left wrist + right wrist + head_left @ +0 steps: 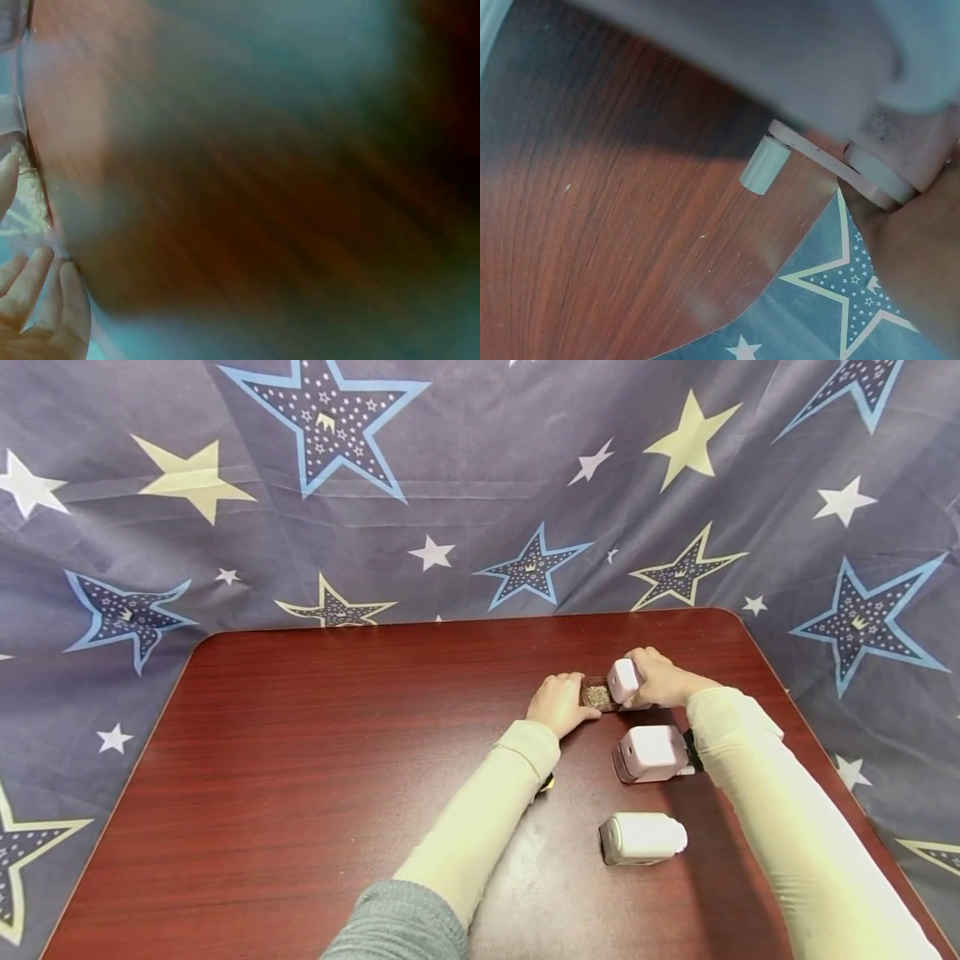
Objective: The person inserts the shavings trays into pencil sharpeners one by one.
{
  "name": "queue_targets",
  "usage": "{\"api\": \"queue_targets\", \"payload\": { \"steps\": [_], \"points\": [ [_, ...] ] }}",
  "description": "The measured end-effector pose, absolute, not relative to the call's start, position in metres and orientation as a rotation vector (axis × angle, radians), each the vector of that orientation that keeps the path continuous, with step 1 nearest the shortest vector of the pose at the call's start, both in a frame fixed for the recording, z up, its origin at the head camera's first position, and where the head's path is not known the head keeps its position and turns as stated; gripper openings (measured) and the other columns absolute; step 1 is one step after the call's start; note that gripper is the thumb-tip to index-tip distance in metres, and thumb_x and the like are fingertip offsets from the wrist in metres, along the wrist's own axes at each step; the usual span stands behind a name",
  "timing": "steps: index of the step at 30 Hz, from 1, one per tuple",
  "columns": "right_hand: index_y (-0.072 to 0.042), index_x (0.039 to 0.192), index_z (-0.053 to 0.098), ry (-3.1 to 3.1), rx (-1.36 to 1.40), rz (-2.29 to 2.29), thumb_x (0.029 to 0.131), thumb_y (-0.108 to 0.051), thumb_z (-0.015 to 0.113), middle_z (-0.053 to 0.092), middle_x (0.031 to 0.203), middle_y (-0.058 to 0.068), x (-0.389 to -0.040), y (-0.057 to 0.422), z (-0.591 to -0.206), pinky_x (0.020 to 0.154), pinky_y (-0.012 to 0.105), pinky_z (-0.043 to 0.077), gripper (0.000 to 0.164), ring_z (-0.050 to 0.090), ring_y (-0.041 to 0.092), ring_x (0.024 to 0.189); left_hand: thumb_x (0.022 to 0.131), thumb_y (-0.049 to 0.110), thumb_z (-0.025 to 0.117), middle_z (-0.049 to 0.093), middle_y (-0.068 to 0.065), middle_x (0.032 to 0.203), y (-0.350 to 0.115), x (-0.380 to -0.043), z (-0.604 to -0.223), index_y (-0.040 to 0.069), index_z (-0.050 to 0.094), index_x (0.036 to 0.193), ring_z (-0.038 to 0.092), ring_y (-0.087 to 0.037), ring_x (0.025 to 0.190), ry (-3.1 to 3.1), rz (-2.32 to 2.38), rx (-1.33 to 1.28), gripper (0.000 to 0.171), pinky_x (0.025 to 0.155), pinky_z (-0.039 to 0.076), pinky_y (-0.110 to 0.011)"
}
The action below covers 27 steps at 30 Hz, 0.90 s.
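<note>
In the head view my left hand [558, 703] holds a see-through shavings drawer [597, 697] between thumb and fingers, low over the far right of the table. Pale brown shavings fill it, and they also show at the left edge of the left wrist view beside the fingers [45, 300]. Directly to the right, my right hand [660, 679] grips a pale pink crank pencil sharpener [625, 681]. Its crank arm [825, 159] with a white knob [765, 165] juts out in the right wrist view. Whether drawer and sharpener touch is unclear.
Nearer on the table stands a second pink boxy device [652, 753] with a dark part behind it. Closer still lies a white rounded device [643, 837]. A black and yellow item [547, 783] is partly hidden by the left sleeve. A star-patterned cloth [450, 485] hangs behind the table.
</note>
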State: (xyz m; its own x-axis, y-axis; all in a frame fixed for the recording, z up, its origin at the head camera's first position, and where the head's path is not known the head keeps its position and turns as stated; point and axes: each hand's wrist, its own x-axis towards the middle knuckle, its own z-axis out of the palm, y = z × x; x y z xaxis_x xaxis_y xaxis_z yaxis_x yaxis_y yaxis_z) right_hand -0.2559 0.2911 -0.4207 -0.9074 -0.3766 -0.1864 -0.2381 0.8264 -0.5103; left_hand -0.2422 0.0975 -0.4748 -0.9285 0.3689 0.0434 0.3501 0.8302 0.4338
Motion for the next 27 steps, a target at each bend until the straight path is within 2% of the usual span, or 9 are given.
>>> {"api": "queue_targets", "payload": {
  "steps": [10, 17, 27],
  "points": [
    [0.016, 0.124, 0.042, 2.716, -0.450, -0.728, 0.068, -0.007, 0.083, 0.044, 0.116, 0.038, -0.255, 0.289, -0.418, 0.096, 0.062, 0.037, 0.073, 0.045, 0.051, 0.107, 0.082, 0.046, 0.074, 0.071, -0.008, 0.126, 0.107, -0.244, -0.475, 0.010, 0.065, 0.136, 0.064, -0.026, 0.117, 2.956, 0.598, 0.601, 0.066, 0.096, 0.051, -0.038],
    [0.016, 0.123, 0.043, 2.724, -0.453, -0.730, 0.067, -0.006, 0.083, 0.045, 0.115, 0.037, -0.254, 0.287, -0.417, 0.096, 0.062, 0.037, 0.072, 0.045, 0.051, 0.106, 0.081, 0.047, 0.074, 0.073, -0.006, 0.122, 0.113, -0.247, -0.475, 0.012, 0.068, 0.129, 0.066, -0.025, 0.113, 2.966, 0.539, 0.585, 0.060, 0.092, 0.053, -0.038],
    [0.016, 0.120, 0.046, 2.753, -0.493, -0.684, 0.064, -0.008, 0.083, 0.047, 0.112, 0.037, -0.253, 0.289, -0.418, 0.097, 0.061, 0.038, 0.071, 0.047, 0.050, 0.106, 0.082, 0.035, 0.077, 0.076, -0.011, 0.110, 0.118, -0.244, -0.471, 0.006, 0.072, 0.117, 0.071, -0.028, 0.103, 2.927, 0.726, 0.645, 0.046, 0.088, 0.054, -0.037]
  ]
}}
